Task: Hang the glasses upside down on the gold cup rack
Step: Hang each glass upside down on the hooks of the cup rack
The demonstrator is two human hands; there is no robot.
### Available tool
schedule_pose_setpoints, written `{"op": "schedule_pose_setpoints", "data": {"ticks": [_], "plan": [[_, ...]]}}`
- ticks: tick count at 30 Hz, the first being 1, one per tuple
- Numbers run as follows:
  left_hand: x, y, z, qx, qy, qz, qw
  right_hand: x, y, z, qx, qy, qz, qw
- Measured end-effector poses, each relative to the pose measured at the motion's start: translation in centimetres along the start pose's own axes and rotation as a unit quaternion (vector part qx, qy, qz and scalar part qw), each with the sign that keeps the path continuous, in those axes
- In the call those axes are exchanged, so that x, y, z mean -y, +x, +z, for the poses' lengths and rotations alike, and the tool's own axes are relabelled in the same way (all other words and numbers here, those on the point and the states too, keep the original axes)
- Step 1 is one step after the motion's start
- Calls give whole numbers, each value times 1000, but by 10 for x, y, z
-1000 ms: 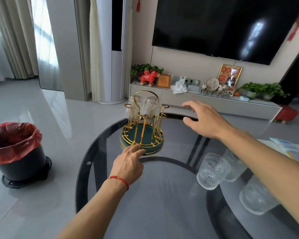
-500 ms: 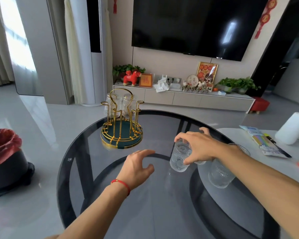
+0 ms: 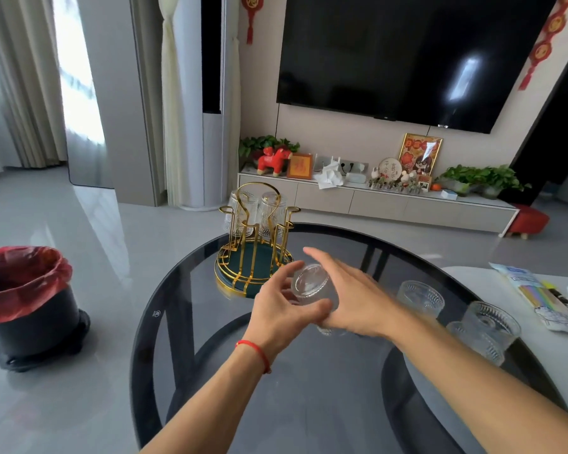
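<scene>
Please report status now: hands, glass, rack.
Both hands, left and right, hold one glass, base facing camera. Rack carries two glasses at back; front hooks free. Nothing between.

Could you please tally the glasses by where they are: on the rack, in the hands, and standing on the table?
On the rack: 2 glasses
In the hands: 1 glass, between left hand and right hand
On the table: 3 glasses
Total: 6
</scene>
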State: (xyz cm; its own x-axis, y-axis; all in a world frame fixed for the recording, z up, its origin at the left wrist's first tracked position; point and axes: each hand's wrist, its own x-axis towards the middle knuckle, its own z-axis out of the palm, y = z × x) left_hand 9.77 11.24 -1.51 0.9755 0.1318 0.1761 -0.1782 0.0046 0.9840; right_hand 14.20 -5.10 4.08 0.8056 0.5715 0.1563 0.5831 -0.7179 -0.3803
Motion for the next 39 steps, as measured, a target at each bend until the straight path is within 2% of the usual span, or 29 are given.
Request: {"op": "schedule_pose_setpoints", "data": {"ticks": [3, 4, 6, 8, 10, 12, 13, 21, 33, 39], "plan": [[0, 15, -13, -16, -19, 29, 999, 0, 20, -2, -64, 13, 9, 998], [0, 21, -20, -25, 11, 40, 999, -3, 26, -7, -93, 24, 23, 995], [9, 33, -34, -54, 153, 59, 985, -9, 46, -21, -154, 65, 61, 984], [27, 40, -43, -53, 344, 72, 935, -14, 70, -37, -211, 133, 89, 964], [47, 43, -52, -2, 500, 55, 865, -14, 98, -50, -259, 183, 104, 942], [63, 41, -56, 56, 586, 32, 807, -13, 116, -57, -296, 203, 110, 927], [68, 43, -58, 69, 599, 24, 797, -12, 127, -57, -303, 204, 109, 924], [64, 55, -58, 59, 583, 1, 810, -10, 192, -43, -281, 197, 133, 930], [57, 56, -51, 66, 560, -18, 826, -18, 201, -22, -205, 129, 125, 962], [57, 58, -52, 79, 554, -23, 828, -23, 201, -9, -174, 126, 146, 966]]}}
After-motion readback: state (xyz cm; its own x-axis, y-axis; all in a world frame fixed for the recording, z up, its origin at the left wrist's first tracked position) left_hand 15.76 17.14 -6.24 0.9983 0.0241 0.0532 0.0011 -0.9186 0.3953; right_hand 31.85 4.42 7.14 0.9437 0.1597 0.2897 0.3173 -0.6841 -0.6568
